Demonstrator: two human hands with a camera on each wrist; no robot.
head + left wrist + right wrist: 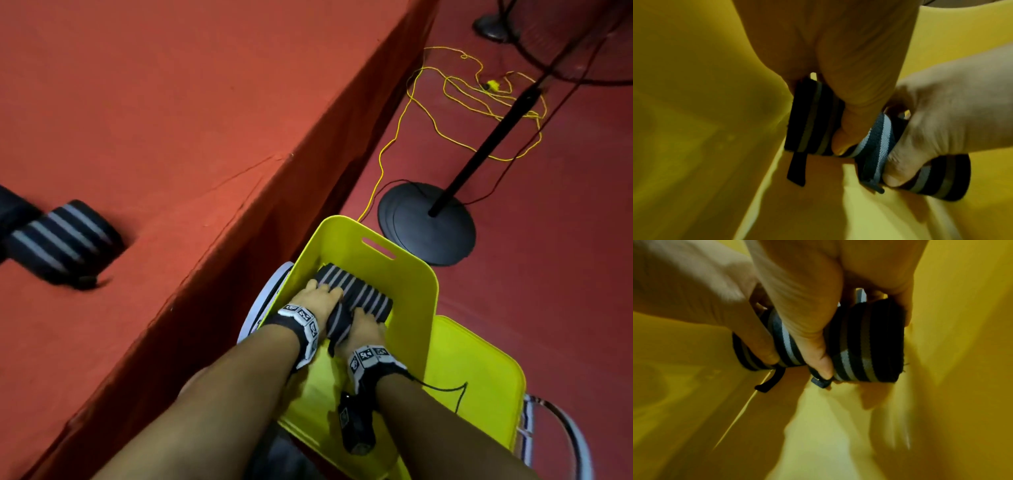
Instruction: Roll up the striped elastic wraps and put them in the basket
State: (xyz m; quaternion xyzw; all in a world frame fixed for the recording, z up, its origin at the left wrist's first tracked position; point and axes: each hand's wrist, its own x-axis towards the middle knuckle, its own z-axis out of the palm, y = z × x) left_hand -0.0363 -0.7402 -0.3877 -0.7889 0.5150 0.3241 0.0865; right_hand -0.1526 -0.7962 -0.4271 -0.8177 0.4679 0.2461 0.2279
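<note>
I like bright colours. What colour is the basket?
Bright yellow. The basket shows best in the head view.

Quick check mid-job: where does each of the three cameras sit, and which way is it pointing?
Head: on the head, looking down at both hands holding rolled wraps in the yellow basket; forearms show.
Left wrist: looks along the left hand into the basket.
Right wrist: looks along the right hand likewise.
Both wrist views share both hands and the wraps.

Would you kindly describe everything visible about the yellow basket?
The yellow basket looks like smooth, glossy plastic with rounded corners and a slot handle cut in its far wall. It stands open beside the red table. Both hands reach inside: the left hand and right hand grip rolled striped wraps.
</note>
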